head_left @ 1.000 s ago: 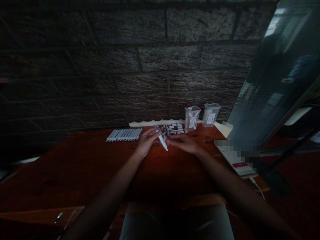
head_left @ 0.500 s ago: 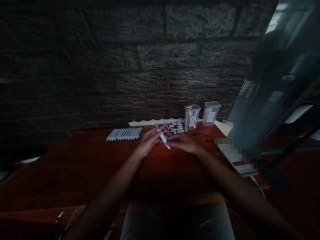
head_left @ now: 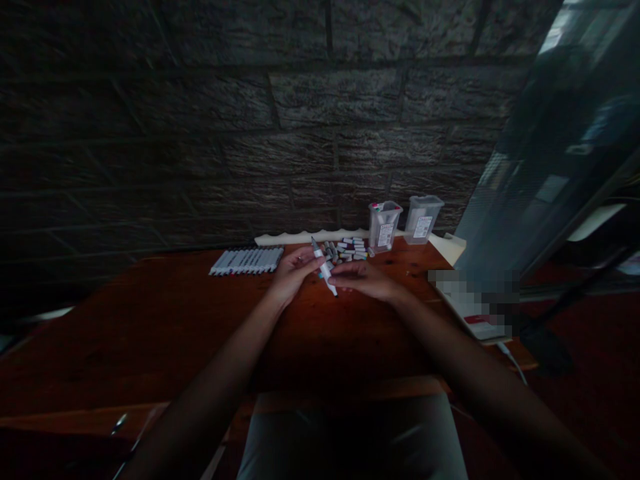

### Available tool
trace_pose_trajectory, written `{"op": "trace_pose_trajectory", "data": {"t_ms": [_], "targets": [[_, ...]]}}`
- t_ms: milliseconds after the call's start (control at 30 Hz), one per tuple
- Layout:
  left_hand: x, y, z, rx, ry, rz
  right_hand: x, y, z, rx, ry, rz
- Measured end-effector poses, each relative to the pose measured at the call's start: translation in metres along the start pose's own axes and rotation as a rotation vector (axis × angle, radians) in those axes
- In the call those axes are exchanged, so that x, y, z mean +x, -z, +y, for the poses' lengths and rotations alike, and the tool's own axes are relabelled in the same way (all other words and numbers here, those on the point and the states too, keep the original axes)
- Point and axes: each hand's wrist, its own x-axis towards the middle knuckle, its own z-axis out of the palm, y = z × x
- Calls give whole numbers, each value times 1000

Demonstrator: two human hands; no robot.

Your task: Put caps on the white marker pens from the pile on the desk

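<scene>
My left hand [head_left: 293, 273] pinches a white marker [head_left: 325, 268] that slants from upper left to lower right above the wooden table [head_left: 165, 320]. Beside it, my right hand [head_left: 367, 280] lies palm down with its fingers close to the marker's lower end; whether it holds anything I cannot make out. Just behind both hands is a loose pile of marker caps [head_left: 347, 249]. A neat row of white markers [head_left: 247, 261] lies side by side to the left of my left hand.
Two clear plastic containers [head_left: 385, 225] [head_left: 423, 219] stand at the back of the table against a dark stone wall. A white phone with a cable [head_left: 477, 313] lies at the right edge. A glass panel rises on the right.
Both hands stay together with the marker; the marker's tilt shifts slightly and the view has drifted a little downward.
</scene>
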Motion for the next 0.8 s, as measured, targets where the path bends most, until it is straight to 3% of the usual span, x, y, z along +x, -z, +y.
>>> {"op": "trace_pose_trajectory", "data": {"t_ms": [267,400,500,800], "targets": [[4,4,-7,194,0,26,1,0,0,55,3,4],[8,16,-18,549,-130,81,3,6,-1,69,17,150],[10,24,-27,770,-204,51,4,10,-2,114,28,269],[8,21,-26,871,-222,-18,4,9,-11,288,86,444]]}}
